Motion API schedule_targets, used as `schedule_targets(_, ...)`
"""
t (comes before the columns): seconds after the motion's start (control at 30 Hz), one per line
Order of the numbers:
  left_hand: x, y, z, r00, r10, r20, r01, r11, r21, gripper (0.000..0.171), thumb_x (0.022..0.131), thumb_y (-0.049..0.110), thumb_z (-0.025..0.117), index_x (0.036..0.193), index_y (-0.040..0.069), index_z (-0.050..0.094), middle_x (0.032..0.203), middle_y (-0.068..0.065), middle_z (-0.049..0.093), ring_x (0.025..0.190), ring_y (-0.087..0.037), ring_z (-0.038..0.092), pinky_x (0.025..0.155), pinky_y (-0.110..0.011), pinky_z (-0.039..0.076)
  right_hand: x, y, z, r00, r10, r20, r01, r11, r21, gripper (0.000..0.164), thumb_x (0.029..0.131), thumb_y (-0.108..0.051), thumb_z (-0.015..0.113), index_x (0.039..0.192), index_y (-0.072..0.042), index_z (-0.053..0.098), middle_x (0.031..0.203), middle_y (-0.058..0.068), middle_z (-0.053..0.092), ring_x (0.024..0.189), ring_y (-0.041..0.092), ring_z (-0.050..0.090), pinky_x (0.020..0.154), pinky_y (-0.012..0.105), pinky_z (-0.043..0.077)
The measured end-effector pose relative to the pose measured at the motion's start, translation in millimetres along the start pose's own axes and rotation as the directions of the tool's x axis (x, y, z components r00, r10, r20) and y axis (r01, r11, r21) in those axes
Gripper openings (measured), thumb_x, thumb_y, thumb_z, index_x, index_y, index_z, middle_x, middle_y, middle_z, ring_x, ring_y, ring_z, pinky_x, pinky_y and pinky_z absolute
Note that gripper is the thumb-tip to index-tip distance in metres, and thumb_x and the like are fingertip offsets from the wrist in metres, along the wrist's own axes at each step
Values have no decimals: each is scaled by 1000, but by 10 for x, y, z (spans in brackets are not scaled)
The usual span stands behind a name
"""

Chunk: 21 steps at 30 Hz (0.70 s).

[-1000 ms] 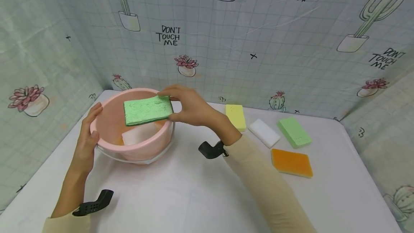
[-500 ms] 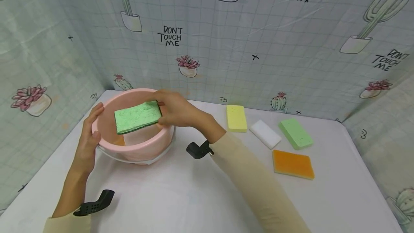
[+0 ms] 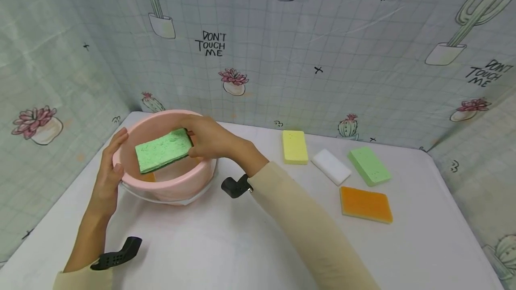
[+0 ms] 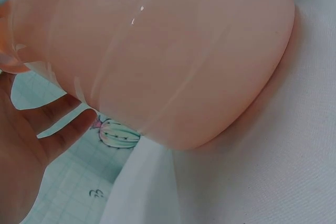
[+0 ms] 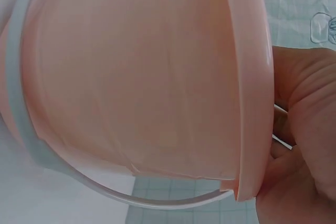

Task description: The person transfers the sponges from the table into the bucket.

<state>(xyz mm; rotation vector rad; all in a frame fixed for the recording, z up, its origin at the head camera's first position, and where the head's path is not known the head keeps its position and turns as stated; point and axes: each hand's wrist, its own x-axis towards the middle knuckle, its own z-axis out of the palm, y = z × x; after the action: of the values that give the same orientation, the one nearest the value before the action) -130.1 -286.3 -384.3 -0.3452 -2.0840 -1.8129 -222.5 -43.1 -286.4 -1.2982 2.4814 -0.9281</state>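
My right hand [image 3: 209, 138] pinches a light green sponge [image 3: 163, 150] with a dark green underside, thumb on the near edge and fingers at the far edge. The sponge is tilted within the mouth of a pink bucket [image 3: 189, 187]. In the right wrist view the bucket wall [image 5: 152, 77] hides the sponge, and the hand lies along the rim. My left hand [image 3: 108, 174] rests against the bucket's left side, its fingers fairly straight and spread in the left wrist view. Inside the bucket, a white block [image 3: 171, 172] and an orange piece [image 3: 148, 177] show partly beneath the held sponge.
Right of the bucket on the white table [image 3: 242, 245] lie a yellow sponge [image 3: 294, 147], a white sponge [image 3: 331, 167], a green sponge [image 3: 369, 166] and an orange sponge [image 3: 365, 205]. The bucket's pale handle [image 3: 155, 200] hangs at its front. A patterned curtain [image 3: 274, 48] closes off the back.
My right hand has carried the green sponge leftward and lower over the bucket, tilting it more and covering more of the white block. The left hand keeps its place on the bucket.
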Motion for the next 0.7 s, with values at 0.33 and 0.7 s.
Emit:
schedule_targets(0.33,-3,-11,-4,1000,13,11,-13,1000,-15,60,92,31,51,147,14,35,157,-2,16,144,-21,6,111,-39,-9,23,-37,24,999,-34,15,35,999,-23,48,72,9,66,115,-11,61,89,0,52,74,11,43,62,18,36)
schedule_targets(0.7,13,22,0,1000,3,10,-3,1000,23,59,92,32,48,148,16,34,157,-1,16,144,-21,7,111,-44,-9,92,-86,50,999,-44,32,47,993,-106,53,75,4,68,126,-7,60,111,-5,60,89,8,49,78,16,38)
